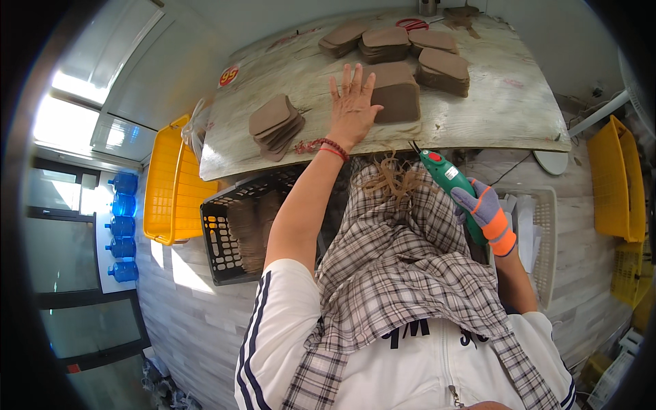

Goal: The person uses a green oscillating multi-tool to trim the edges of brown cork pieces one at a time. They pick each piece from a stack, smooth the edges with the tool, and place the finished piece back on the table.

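Tool [445, 172] in right fingers [466, 198], brown stack [398, 102] beside left fingers [346, 81]

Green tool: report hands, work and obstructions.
Left hand open beside brown stack. Right hand, gloved, gripping green tool. Brown strips tangled on plaid apron.

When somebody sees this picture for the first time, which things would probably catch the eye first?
Probably the green tool in the gloved right hand, bright near the table's front edge, to the right of the loose brown strips on the lap. Next may come the bare left hand, spread at the left edge of a large brown stack. Then the big yellow basket, left of the table.
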### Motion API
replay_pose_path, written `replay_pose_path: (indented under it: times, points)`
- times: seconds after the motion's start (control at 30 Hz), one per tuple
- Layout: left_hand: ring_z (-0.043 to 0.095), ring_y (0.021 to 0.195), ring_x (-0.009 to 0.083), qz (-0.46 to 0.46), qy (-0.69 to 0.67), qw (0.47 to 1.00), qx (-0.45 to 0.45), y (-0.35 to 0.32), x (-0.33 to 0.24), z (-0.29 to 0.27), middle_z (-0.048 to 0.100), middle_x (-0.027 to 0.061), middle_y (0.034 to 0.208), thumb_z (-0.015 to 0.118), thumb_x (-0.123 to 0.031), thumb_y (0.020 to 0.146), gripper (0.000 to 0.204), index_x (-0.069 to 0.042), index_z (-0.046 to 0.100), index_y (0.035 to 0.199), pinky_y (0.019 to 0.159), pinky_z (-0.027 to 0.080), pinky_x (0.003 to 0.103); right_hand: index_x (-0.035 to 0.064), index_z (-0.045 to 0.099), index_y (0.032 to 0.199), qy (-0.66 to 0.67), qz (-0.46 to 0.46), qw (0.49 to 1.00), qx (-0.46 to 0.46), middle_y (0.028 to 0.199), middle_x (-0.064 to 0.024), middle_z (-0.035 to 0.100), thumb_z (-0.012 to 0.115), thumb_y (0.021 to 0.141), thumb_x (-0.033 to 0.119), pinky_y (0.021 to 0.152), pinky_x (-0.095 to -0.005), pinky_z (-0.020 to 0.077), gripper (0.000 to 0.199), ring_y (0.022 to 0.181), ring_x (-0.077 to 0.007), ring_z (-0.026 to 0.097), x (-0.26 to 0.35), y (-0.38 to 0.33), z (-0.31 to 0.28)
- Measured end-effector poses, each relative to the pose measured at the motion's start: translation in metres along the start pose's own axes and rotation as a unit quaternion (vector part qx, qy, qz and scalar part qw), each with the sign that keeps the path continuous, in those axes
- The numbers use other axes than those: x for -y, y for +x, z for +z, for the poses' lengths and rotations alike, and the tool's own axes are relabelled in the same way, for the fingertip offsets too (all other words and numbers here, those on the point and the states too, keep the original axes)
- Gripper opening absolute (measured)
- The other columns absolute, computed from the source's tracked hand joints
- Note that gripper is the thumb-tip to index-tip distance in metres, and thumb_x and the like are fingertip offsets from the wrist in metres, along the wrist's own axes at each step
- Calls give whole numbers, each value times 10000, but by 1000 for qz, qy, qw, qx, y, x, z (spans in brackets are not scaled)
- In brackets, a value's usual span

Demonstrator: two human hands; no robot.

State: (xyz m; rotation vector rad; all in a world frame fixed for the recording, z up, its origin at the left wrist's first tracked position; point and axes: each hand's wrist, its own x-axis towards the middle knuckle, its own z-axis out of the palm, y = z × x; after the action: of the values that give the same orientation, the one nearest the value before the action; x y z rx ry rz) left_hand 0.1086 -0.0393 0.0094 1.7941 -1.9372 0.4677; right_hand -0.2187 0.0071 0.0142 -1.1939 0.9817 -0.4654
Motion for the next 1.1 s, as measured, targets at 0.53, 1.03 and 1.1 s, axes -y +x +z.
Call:
replay_pose_path:
  times: [0.53, 1.03, 1.1]
  points:
    - [590, 916, 195, -390, -783, 466, -133, -54, -72, -1, 592, 82, 1050, 597, 28, 829, 259, -18, 502, 1065, 797, 491, 323, -2, 542, 1002, 3, -12, 999, -52, 675, -37, 570, 674, 835, 253, 427, -233, 439, 332, 482, -98, 535, -1, -5, -8]
    - [517, 1099, 285, -326, -610, 707, -146, -42, -71, 19, 515, 136, 1230, 573, 51, 817, 550, -28, 392, 1330, 927, 445, 378, 19, 545, 1054, 44, -23, 994, -96, 636, -40, 577, 674, 842, 265, 421, -231, 436, 349, 454, -92, 530, 6, -5, 3]
    - [469, 1156, 341, -250, -312, 917, -2, -51, -52, 19, 485, 151, 1274, 585, -6, 816, 574, -19, 373, 1350, 966, 395, 405, 21, 548, 1046, 59, -10, 993, -103, 629, -40, 576, 673, 842, 265, 418, -230, 433, 342, 444, -92, 524, 4, -5, 1]
